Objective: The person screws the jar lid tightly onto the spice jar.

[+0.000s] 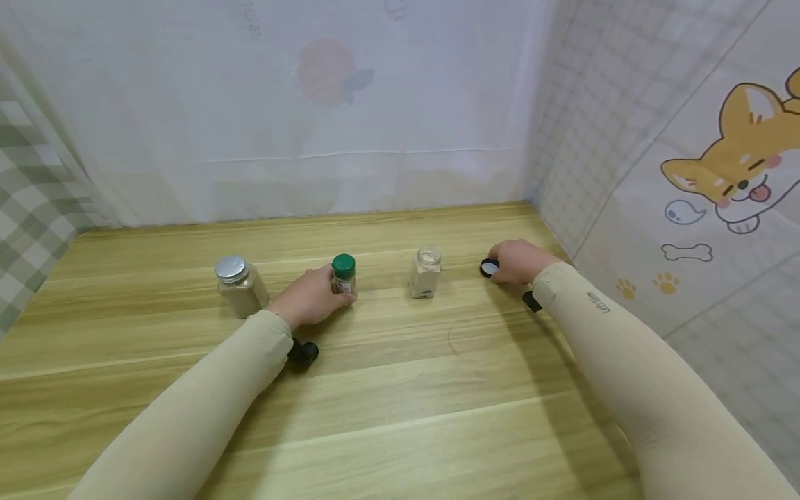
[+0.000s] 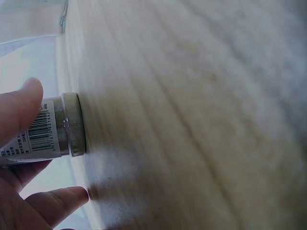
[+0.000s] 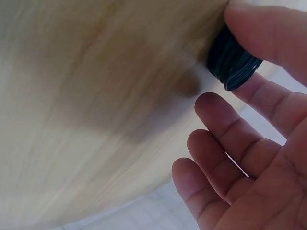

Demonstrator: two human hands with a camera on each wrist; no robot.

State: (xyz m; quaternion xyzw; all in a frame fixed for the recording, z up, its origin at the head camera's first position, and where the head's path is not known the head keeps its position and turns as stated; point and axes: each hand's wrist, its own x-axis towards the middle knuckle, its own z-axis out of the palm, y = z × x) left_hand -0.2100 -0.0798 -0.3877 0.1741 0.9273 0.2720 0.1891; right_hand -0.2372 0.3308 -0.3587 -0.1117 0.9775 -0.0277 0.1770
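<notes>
Head: left hand (image 1: 310,297) grips green-capped jar (image 1: 344,267); right hand (image 1: 520,262) pinches black lid (image 1: 489,268); 1 lidless jar (image 1: 426,276) between.

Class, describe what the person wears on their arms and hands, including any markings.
The left sleeve and right sleeve are long and pale cream; small dark lettering marks the right one. A black device shows at each wrist. The left hand and right hand are ungloved.
</notes>
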